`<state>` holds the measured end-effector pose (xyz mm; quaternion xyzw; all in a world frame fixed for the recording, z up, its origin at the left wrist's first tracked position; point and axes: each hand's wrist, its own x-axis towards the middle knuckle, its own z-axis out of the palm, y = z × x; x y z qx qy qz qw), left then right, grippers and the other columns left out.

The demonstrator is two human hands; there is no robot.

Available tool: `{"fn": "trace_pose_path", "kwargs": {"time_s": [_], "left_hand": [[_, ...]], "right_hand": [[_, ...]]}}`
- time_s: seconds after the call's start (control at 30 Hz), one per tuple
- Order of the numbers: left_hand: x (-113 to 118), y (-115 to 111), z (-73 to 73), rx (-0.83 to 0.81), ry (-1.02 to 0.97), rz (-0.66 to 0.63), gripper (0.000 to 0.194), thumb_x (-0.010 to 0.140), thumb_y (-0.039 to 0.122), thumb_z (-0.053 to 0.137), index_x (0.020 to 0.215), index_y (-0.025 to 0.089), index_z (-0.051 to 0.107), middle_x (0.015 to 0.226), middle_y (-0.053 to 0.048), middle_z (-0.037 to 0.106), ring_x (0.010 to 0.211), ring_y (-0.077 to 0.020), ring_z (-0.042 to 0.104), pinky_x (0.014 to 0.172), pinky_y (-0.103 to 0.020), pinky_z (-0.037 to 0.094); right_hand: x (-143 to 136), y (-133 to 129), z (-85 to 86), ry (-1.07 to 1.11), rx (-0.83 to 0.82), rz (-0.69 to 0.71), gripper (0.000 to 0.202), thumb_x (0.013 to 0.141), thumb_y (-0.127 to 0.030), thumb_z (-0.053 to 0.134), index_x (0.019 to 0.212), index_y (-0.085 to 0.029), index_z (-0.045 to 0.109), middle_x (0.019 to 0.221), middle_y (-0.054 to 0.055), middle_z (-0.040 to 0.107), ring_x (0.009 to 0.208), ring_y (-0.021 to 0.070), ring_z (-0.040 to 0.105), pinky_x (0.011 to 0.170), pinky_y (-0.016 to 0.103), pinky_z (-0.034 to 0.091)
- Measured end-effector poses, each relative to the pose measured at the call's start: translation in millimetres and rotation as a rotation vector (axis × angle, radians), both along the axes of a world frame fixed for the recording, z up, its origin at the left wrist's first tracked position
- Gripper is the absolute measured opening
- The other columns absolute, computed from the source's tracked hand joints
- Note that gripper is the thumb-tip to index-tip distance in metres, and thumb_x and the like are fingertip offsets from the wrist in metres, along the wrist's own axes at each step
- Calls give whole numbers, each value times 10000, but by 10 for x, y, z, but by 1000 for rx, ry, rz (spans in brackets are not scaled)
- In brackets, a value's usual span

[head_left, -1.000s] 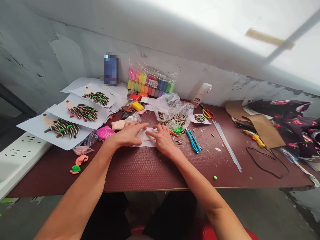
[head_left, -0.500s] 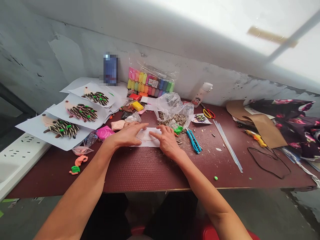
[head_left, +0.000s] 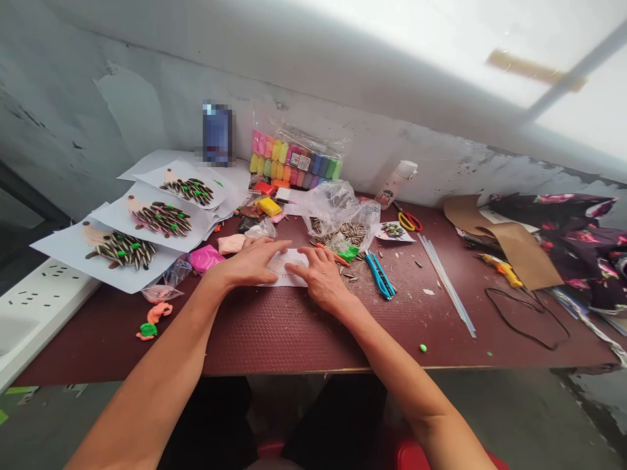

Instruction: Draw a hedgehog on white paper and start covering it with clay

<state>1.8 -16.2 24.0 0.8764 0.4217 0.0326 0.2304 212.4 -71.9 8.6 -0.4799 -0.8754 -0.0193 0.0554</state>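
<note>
A small sheet of white paper [head_left: 285, 279] with a faint drawn outline lies on the table between my hands. My left hand [head_left: 247, 262] rests over its left side, fingers stretched out and thumb apart. Over the right side lies my right hand [head_left: 323, 277], open, its index finger reaching onto the sheet. An orange stick-like thing [head_left: 337, 256] shows just behind the right hand's knuckles, beside a lump of green clay [head_left: 349, 252]. Past it, sunflower seeds [head_left: 353, 234] spill out of a clear plastic bag [head_left: 333, 202]. Pale pink clay [head_left: 231, 244] sits behind my left hand.
Papers bearing seed-covered hedgehogs [head_left: 126, 250] are stacked at left, beside a power strip [head_left: 46, 307]. To the right lie a blue utility knife [head_left: 380, 277], scissors [head_left: 409, 220], clear sticks [head_left: 447, 286] and a glue gun [head_left: 507, 271]. A bottle [head_left: 396, 184] and packed clay [head_left: 294, 160] stand behind.
My right hand has slid a little left across the paper, uncovering more of the orange stick-like thing. My left hand stays in nearly the same place.
</note>
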Motion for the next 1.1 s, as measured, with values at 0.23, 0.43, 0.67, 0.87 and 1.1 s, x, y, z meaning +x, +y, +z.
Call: {"fn": "trace_pose_path", "kwargs": {"time_s": [0.23,0.43,0.67,0.87,1.1], "left_hand": [[5,-9,7,-6,8,12,866,706,275,577,1540,205,356,1481,-82,548,1421,-318,395,1190,-472,284],[10,-6,21,-11,12,4,876,702,278,580,1544,205,349,1472,-77,556,1415,-315,400,1184,-472,294],[7,0,20,-18,28,1,880,703,285,580,1547,212,341,1491,-71,543,1431,-316,381,1192,-476,282],[5,11,4,-15,29,-1,878,699,290,575,1542,204,348,1484,-70,549,1420,-317,392,1191,-486,280],[10,6,17,-22,34,13,892,683,284,576,1544,211,355,1494,-69,543,1431,-322,381,1197,-485,268]], "right_hand": [[-9,10,-53,13,46,-14,412,992,-158,495,1350,-307,634,1429,119,513,1217,272,441,1045,452,335],[-37,26,-78,21,57,-14,349,1008,-199,486,1278,-308,679,1402,108,534,1202,278,451,1027,460,351],[22,66,-150,52,100,-83,357,1019,-224,478,1308,-324,661,1387,107,531,1190,273,445,1017,450,354],[-5,95,-109,48,36,-117,358,1009,-211,481,1273,-339,687,1367,99,534,1190,280,447,1002,446,359],[108,79,-54,132,30,-218,420,950,-95,489,1242,-295,715,1348,102,554,1194,274,466,986,413,368]]}}
